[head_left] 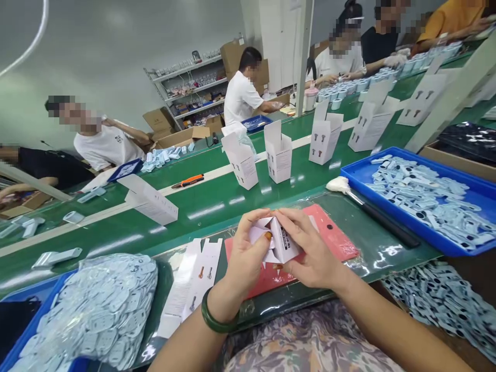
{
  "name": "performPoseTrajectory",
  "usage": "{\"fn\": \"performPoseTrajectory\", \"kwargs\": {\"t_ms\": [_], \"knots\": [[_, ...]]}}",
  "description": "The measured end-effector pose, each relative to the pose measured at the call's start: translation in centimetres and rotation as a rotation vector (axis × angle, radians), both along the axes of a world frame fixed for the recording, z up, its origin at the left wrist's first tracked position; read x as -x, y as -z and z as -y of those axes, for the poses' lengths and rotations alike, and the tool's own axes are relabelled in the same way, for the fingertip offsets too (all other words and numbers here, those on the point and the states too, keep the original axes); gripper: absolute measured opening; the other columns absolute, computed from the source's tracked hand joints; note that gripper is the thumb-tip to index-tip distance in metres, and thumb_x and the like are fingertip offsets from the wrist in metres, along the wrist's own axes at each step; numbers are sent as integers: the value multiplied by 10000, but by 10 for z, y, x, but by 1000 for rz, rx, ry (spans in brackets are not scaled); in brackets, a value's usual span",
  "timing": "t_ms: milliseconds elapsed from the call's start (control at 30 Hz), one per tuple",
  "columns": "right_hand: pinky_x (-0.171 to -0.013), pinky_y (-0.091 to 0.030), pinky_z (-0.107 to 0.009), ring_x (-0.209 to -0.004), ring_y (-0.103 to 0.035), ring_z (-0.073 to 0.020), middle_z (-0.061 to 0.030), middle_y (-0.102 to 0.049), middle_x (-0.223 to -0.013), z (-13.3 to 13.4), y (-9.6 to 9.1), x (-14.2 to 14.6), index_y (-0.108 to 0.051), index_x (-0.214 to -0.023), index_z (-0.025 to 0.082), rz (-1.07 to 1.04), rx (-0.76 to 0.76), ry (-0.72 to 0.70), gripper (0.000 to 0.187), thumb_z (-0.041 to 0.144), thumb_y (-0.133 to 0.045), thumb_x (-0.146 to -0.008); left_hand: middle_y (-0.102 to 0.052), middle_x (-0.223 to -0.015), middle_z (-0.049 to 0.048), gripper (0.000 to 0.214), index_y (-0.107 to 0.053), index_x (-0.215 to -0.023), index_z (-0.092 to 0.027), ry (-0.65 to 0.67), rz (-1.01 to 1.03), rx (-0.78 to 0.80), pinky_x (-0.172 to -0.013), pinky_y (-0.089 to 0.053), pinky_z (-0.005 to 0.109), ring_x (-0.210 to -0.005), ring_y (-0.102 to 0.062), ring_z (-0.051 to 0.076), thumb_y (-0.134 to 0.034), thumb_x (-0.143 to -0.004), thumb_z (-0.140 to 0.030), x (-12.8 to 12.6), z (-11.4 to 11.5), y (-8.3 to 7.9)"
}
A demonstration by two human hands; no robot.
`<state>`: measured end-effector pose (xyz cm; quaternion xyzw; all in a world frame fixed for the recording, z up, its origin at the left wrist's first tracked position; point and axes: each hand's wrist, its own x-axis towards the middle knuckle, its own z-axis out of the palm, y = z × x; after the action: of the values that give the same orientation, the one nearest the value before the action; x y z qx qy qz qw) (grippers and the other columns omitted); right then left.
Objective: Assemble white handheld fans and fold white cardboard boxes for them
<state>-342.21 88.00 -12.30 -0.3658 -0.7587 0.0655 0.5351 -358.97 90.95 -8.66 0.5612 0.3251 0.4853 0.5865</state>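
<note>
Both my hands hold a small white cardboard box (279, 238) with partly folded flaps, above a red mat (333, 235) at the table's near edge. My left hand (246, 253), with a green bangle on its wrist, grips the box's left side, thumb on a flap. My right hand (310, 250) wraps the right side, fingers closed over the top. Flat unfolded box blanks (194, 279) lie just left of the red mat.
Several folded white boxes (278, 152) stand on the green conveyor belt (209, 201). A blue tray (422, 194) of pale blue packets sits right, another heap (104, 310) left. A brush (372, 209) lies by the right tray. Other people work across the belt.
</note>
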Motion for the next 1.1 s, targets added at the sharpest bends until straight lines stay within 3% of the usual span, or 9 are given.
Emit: {"fn": "performPoseTrajectory", "kwargs": {"t_ms": [167,300,467,633,733,800,900,1000,1100], "knots": [[-1107,-469,-593,-1367,-485,-370,-134,-447,-1498,1,2,2,-222,-1667,345,7,0,5,878,314,-646,-899,-694,-1146,41,384,-658,-1247,-279,31,-16,-46,-838,-545,328,-920,-637,194,-704,-866,-277,1,0,-2],[-1145,-432,-617,-1407,-451,-374,-141,-420,-1524,2,3,3,-166,-1681,325,37,-14,31,901,273,-598,-892,-697,-1184,41,437,-665,-1297,-296,69,-3,-52,-869,-552,307,-988,-650,193,-715,-864,-253,4,-3,-4],[-1234,-288,-666,-1484,-390,-386,-143,-390,-1601,2,3,6,-155,-1684,310,64,1,70,854,409,-591,-957,-644,-1416,75,602,-557,-1463,-325,122,309,76,-997,-545,364,-1181,-649,242,-710,-905,-488,6,-11,-1],[-1254,-207,-692,-1541,-329,-401,-152,-318,-1691,-7,-5,6,-115,-1690,294,53,61,53,936,805,-379,-952,-466,-1605,128,960,-307,-1621,-348,106,366,-116,-1120,-496,474,-1376,-545,325,-626,-837,-801,-4,1,13],[-1264,-221,-661,-1559,-312,-383,-134,-318,-1701,-14,-13,1,-166,-1684,304,31,98,10,908,831,-272,-952,-408,-1621,151,1223,-104,-1657,-380,112,135,-321,-1119,-499,518,-1396,-530,349,-809,-721,-732,0,-1,20],[-1270,-222,-649,-1574,-282,-374,-122,-297,-1711,-13,-15,3,-197,-1679,319,40,87,-6,873,815,-267,-964,-501,-1530,154,1191,-246,-1629,-336,26,-87,-447,-1127,-485,528,-1352,-562,348,-914,-678,-596,12,-13,21],[-1239,-319,-620,-1538,-353,-360,-133,-359,-1666,-5,-4,22,-354,-1624,330,-105,48,1,746,728,-404,-996,-586,-1428,136,937,-536,-1435,-248,-309,-206,-468,-1138,-466,489,-1307,-585,336,-957,-641,-511,35,-40,18],[-1003,-575,-489,-1172,-678,-294,-156,-659,-1319,-1,17,56,-604,-1394,277,-478,269,-105,528,615,-568,-989,-636,-1353,104,866,-544,-1367,-252,-540,101,-263,-985,-558,384,-1183,-658,277,-928,-658,-568,47,-54,20],[-879,-625,-452,-983,-738,-278,-156,-734,-1159,-14,26,90,-621,-1307,237,-776,640,-332,631,689,-692,-873,-719,-1176,65,745,-574,-1297,-272,-529,385,-61,-868,-590,335,-1019,-717,228,-864,-715,-635,39,-48,31]]}}
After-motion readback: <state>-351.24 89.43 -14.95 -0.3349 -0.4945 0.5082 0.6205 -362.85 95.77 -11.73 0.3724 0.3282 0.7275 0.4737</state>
